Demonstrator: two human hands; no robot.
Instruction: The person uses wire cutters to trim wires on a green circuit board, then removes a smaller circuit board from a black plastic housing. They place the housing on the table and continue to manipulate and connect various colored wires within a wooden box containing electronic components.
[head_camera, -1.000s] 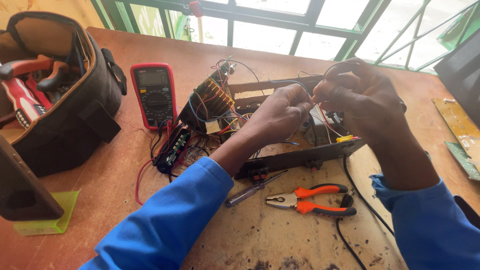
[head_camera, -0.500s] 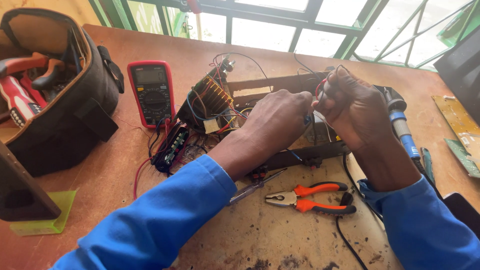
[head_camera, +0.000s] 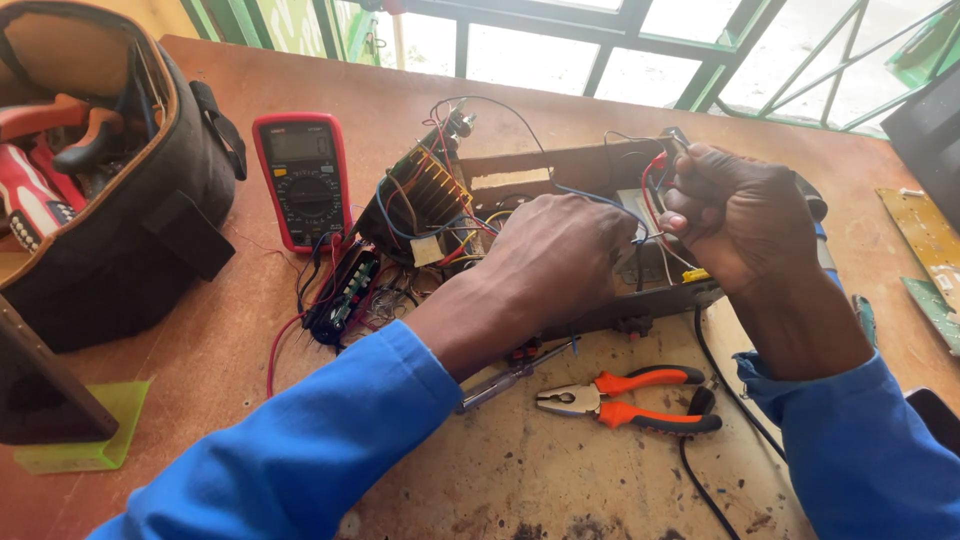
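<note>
At the far left a black tool bag (head_camera: 110, 200) sits on the wooden desk (head_camera: 420, 110), with red and orange tools inside. At 3 o'clock from the bag lies a red meter (head_camera: 303, 180), face up. Next comes a tilted circuit board (head_camera: 420, 195) with coils and many thin wires, resting at the left end of an open dark case (head_camera: 560, 170).

The left hand (head_camera: 560, 255) lies curled over the middle of the case, palm down. Its fingertips are hidden, so I cannot tell what it holds. The right hand (head_camera: 740, 220), at 3 o'clock from the left one, is closed tight around a bunch of wires (head_camera: 655, 185), red, blue and white, lifted just above the case.

At 6 o'clock from the hands, orange pliers (head_camera: 625, 395) lie on the desk, with a screwdriver (head_camera: 510, 375) just to their left.

To do this well, I think the wires should be held firm but pulled gently, so none snaps off the board.
</note>
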